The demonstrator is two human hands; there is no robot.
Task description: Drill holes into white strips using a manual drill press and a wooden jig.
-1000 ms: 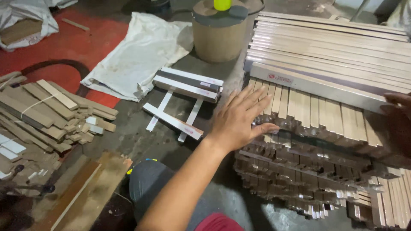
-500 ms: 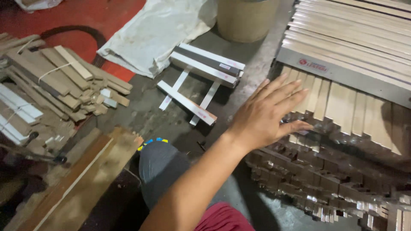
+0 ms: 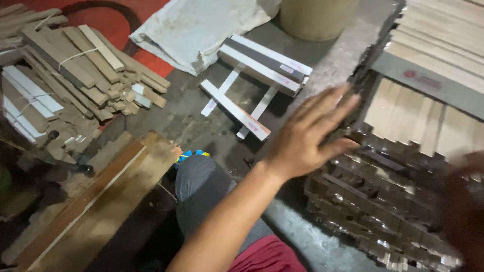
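Note:
My left hand is spread open and holds nothing, its fingers at the left edge of a low stack of pale wooden slats. The stack's dark, ragged end face lies below my palm. More long pale slats lie across the top of the stack. A dark reddish blur at the lower right edge looks like my right hand; its fingers are not readable.
White-edged strips lie crossed on the concrete floor beyond my hand. Tied bundles of short wood pieces are piled at the left, with a long plank in front. A pale cloth and a tan cylinder sit at the back. My knee is below.
The view has swung right and down. My left hand has lifted off the slat tops and drawn back to the stack's left edge. My right hand has dropped lower in the picture and blurred.

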